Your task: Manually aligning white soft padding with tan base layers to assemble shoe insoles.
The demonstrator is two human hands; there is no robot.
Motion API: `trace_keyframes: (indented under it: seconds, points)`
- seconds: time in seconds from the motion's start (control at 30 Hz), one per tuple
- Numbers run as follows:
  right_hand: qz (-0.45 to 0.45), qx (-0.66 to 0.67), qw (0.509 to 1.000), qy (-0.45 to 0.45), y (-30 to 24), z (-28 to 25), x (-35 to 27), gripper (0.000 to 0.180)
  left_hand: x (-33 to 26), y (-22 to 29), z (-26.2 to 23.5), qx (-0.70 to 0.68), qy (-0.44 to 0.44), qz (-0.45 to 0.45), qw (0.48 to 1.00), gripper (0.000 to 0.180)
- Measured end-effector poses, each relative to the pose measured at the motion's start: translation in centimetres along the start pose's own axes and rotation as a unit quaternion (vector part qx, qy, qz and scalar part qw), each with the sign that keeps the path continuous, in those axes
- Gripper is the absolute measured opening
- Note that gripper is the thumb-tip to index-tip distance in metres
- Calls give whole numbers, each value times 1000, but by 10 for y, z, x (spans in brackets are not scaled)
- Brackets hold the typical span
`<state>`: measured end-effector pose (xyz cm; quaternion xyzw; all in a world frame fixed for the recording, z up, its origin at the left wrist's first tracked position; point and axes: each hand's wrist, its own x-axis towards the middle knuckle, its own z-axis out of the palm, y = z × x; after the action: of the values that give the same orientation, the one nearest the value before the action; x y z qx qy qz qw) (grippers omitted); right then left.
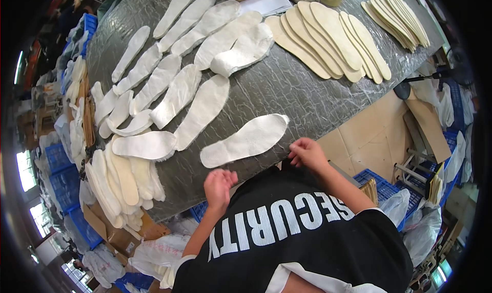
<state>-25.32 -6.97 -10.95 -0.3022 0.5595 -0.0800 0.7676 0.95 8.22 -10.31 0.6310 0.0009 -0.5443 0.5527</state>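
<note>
A single white fluffy insole [244, 141] lies flat near the table's front edge, slanting up to the right. Just below its heel end is my left hand [220, 186], its fingers curled closed. My right hand [305, 153] hovers beside the toe end, thumb and fingers pinched together. Neither hand visibly touches the insole. What either hand holds, if anything, is too small or hidden to make out. To the left, several white insoles [202, 111] spread across the table in loose rows, some curled and overlapping.
Fanned cream insoles [318, 42] lie at the far right of the dark table [287, 88], with another stack [397, 21] beyond. A pile of fleecy insoles [120, 183] sits at the left edge. Blue crates [384, 190] and cardboard [428, 134] stand on the right.
</note>
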Motion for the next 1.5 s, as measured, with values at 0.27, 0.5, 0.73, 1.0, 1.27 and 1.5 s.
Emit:
trace_keyframes:
  seconds: [0.27, 0.5, 0.73, 1.0, 1.27, 1.5]
  points:
    - [-371, -238, 873, 208, -49, -14, 37, 23, 11, 52, 14, 612, -5, 454, 648, 23]
    - [-386, -215, 768, 463, -106, -118, 38, 25, 3, 24, -6, 614, -51, 346, 707, 34]
    - [-395, -482, 731, 277, -178, -219, 30, 33, 20, 39, 44, 563, 116, 366, 732, 23]
    - [-352, -237, 811, 403, -224, -267, 60, 26, 58, 36, 233, 462, -155, 353, 799, 20]
    - [-479, -301, 751, 341, -260, -240, 61, 27, 110, 42, 423, 536, -324, 516, 585, 33]
    - [-652, -119, 616, 426, -281, -217, -15, 21, 149, 42, 429, 422, -305, 158, 839, 49]
